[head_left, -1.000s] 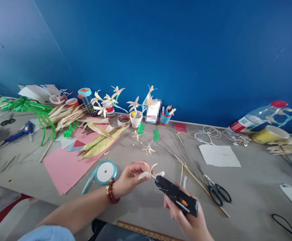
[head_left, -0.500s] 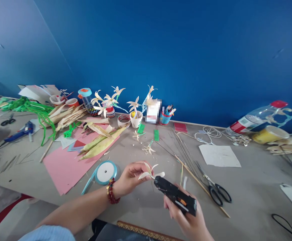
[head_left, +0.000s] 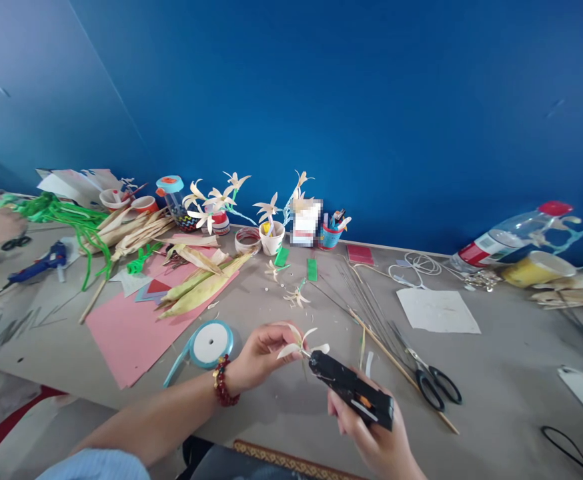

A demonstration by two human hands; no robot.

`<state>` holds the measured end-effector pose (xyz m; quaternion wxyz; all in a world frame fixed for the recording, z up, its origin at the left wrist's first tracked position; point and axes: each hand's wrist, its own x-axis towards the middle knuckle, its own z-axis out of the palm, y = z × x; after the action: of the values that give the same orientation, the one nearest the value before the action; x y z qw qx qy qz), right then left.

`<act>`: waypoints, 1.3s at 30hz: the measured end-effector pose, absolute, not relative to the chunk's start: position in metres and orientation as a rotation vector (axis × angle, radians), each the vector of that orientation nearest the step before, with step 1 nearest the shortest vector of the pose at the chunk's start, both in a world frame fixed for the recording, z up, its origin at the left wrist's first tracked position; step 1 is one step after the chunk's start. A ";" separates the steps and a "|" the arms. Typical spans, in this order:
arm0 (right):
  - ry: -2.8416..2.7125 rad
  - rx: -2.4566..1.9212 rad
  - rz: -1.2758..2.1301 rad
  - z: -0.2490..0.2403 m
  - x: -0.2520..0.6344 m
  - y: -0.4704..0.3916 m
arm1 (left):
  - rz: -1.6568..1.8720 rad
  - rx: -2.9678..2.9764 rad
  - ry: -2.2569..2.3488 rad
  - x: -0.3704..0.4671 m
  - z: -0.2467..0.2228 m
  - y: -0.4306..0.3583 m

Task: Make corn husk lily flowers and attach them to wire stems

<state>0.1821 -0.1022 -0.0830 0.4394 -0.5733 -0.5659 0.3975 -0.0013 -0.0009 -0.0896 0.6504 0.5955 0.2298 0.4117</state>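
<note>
My left hand [head_left: 257, 359], with a red bead bracelet at the wrist, pinches a pale husk flower [head_left: 295, 339] whose narrow petals spread outward. Wrapped round a black glue gun [head_left: 349, 388] is my right hand [head_left: 371, 427]. The gun's nozzle points left and meets the middle of the flower, or comes very close to it. My left fingertips are partly hidden behind the petals. A white spool of blue ribbon [head_left: 211, 344] lies just left of my left hand. Beyond the flower, another small husk flower [head_left: 297, 296] rests on the table.
Black-handled scissors [head_left: 436, 387] and a thin wooden stick [head_left: 396, 360] lie to the right. Pink paper [head_left: 121, 333] with corn husks [head_left: 196, 287] is at left. Cups of husk flowers [head_left: 271, 239] stand along the blue wall. Another person's hand [head_left: 1, 227] is at far left, near a blue glue gun [head_left: 41, 261].
The other person's hand and forearm have come further into view at the far left, reaching toward the green stems. My hands, the flower and the black glue gun have barely moved.
</note>
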 end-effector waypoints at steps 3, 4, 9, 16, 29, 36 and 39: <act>-1.407 -1.429 0.974 -0.084 0.182 -0.102 | 0.938 1.351 0.523 -0.001 -0.089 -0.001; -1.407 -1.429 0.968 -0.084 0.181 -0.102 | 0.938 1.350 0.519 -0.001 -0.089 -0.001; -1.370 -1.417 0.964 -0.083 0.181 -0.101 | 0.951 1.346 0.489 -0.001 -0.089 -0.001; -1.387 -1.427 0.979 -0.083 0.182 -0.102 | 0.940 1.348 0.497 -0.002 -0.091 -0.001; -1.364 -1.433 0.958 -0.083 0.180 -0.103 | 0.952 1.341 0.481 -0.002 -0.093 -0.001; -1.441 -1.419 0.890 -0.087 0.182 -0.102 | 0.956 1.333 0.468 -0.002 -0.092 -0.001; -1.449 -1.414 0.894 -0.090 0.183 -0.102 | 0.956 1.328 0.473 -0.003 -0.092 -0.001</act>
<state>0.1828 -0.1021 -0.0899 0.4480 -0.5712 -0.5853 0.3612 -0.0025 -0.0013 -0.0923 0.6589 0.5865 0.2089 0.4222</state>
